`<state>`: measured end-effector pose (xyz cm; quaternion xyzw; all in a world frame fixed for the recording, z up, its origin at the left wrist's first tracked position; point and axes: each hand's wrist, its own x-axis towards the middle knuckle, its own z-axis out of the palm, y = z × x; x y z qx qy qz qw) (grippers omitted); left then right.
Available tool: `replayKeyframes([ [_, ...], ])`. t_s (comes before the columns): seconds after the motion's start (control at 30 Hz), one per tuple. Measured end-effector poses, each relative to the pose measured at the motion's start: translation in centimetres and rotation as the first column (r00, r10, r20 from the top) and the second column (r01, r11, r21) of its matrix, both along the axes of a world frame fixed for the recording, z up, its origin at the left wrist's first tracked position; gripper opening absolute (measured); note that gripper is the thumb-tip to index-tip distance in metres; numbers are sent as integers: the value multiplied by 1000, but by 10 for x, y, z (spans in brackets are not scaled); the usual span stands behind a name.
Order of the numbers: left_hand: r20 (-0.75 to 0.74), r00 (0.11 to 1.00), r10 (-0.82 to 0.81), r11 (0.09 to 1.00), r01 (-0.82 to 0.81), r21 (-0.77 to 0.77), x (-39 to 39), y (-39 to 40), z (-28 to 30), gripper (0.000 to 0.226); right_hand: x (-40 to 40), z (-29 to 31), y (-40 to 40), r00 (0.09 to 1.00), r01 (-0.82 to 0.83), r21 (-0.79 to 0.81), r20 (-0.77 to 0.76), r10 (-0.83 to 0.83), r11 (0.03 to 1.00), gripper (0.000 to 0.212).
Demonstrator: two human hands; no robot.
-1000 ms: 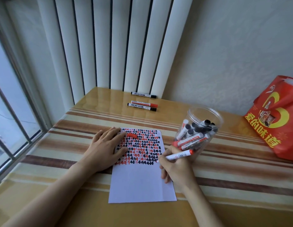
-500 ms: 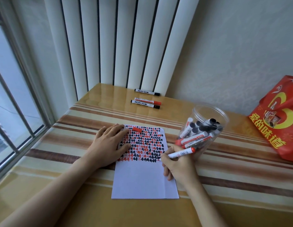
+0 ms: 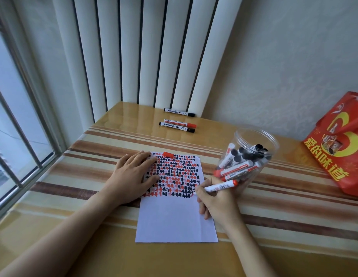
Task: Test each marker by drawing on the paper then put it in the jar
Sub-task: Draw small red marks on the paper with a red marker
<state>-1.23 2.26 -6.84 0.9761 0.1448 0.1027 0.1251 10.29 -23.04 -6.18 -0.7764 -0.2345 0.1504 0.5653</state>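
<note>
1. Since the earlier frames, the view has drifted a little, so the paper [image 3: 175,212] and jar [image 3: 252,156] sit slightly further right in frame; both of my hands rest where they were.
2. My left hand [image 3: 132,176] lies flat at centre frame, fingers spread, pressing on the paper's left edge.
3. My right hand [image 3: 216,200], just right of centre, pinches a red marker [image 3: 221,185] in a writing grip, its tip touching the paper's right edge.
4. Rows of red and black scribbles fill the paper's upper half; its lower half is blank.
5. A red cap [image 3: 168,154] lies on the paper's top edge.
6. At centre right, the clear jar tilts over, touching the marker's far end, with many markers inside.
7. Three markers [image 3: 177,124] lie at upper centre on the table [image 3: 294,226].
8. A red bag [image 3: 338,144] stands at the right edge.
</note>
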Motion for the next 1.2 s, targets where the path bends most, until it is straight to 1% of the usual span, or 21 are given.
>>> replayKeyframes([
  [0.1, -7, 1000, 2, 1000, -2, 7, 0, 0, -1, 82, 0, 0, -1, 1000, -14, -19, -6, 14, 1000, 24],
  [0.23, -13, 1000, 3, 1000, -3, 11, 1, 0, -1, 82, 0, 1, -1, 1000, -11, -19, -13, 10, 1000, 27],
  [0.33, -4, 1000, 2, 1000, -2, 4, 1, 0, -1, 83, 0, 1, -1, 1000, 1, -13, -6, -1, 1000, 24],
  [0.53, -10, 1000, 5, 1000, -5, 25, 0, -1, 0, 82, -1, 5, -1, 1000, -32, -64, -4, 31, 997, 23],
  [0.63, -13, 1000, 6, 1000, -6, 22, 0, -2, 1, 79, -3, 7, 0, 1000, -21, -35, -9, 21, 999, 21],
  [0.7, -34, 999, 4, 1000, -3, 7, 1, -3, 3, 71, -5, 9, 0, 1000, -6, 9, 3, 6, 1000, 19],
  [0.77, -86, 996, -8, 1000, 7, -5, 4, -3, 8, 66, -6, 10, 1, 1000, 2, 41, 20, -3, 999, 20],
  [0.83, -154, 988, -14, 1000, 17, 17, 12, -2, 17, 67, -7, 10, 2, 1000, -4, 49, 25, 3, 999, 23],
  [0.9, -186, 982, 19, 999, -11, 46, 26, -1, 28, 63, -7, 9, 2, 999, -19, 47, 27, 17, 999, 29],
  [0.93, -162, 986, 45, 998, -36, 58, 35, -2, 33, 59, -7, 9, 1, 999, -27, 48, 24, 26, 999, 28],
  [1.0, -31, 997, 70, 996, -68, 60, 54, -4, 38, 51, -6, 9, 1, 999, -47, 56, 13, 46, 997, 22],
  [1.07, 97, 994, 48, 998, -52, 38, 71, -7, 37, 48, -5, 10, 0, 997, -71, 56, 12, 71, 996, 18],
  [1.13, 158, 987, 20, 999, -24, 29, 86, -9, 33, 45, -5, 10, 0, 996, -90, 60, 4, 90, 994, 16],
  [1.2, 184, 983, 11, 1000, -15, 22, 95, -8, 27, 36, -5, 12, 0, 995, -98, 83, -14, 99, 992, 12],
])
